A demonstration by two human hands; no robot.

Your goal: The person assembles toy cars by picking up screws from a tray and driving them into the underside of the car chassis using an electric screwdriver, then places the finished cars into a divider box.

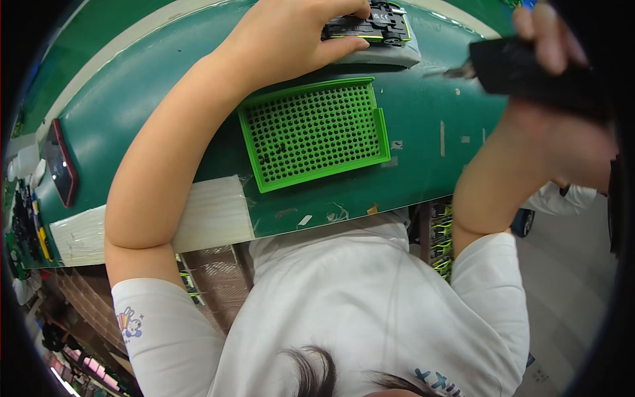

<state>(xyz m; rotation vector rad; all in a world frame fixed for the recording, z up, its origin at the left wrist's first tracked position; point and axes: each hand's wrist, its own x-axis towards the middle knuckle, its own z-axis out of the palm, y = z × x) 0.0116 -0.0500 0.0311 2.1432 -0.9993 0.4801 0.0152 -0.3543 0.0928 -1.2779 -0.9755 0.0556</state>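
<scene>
At the far side of the table, a toy car (pixel 390 26) lies wheels up, its black underside showing and bright green trim along its edge. It rests on a grey block-shaped holder (pixel 409 55). My left hand (pixel 294 36) is closed around the car's left end. Over to the right, my right hand (pixel 549 40) grips a black power screwdriver (pixel 516 69), smeared by motion; its bit points left toward the car, apart from it. Between my arms sits a green tray (pixel 319 175) with rows of holes, many holding small dark pieces, probably screws.
A red-edged phone (pixel 61 162) lies at the table's left, with pens and tools (pixel 34 221) beyond. White sheeting (pixel 215 206) covers part of the front edge. Tape scraps (pixel 397 144) dot the green tabletop (pixel 423 119). Another person's white sleeve (pixel 572 200) shows at right.
</scene>
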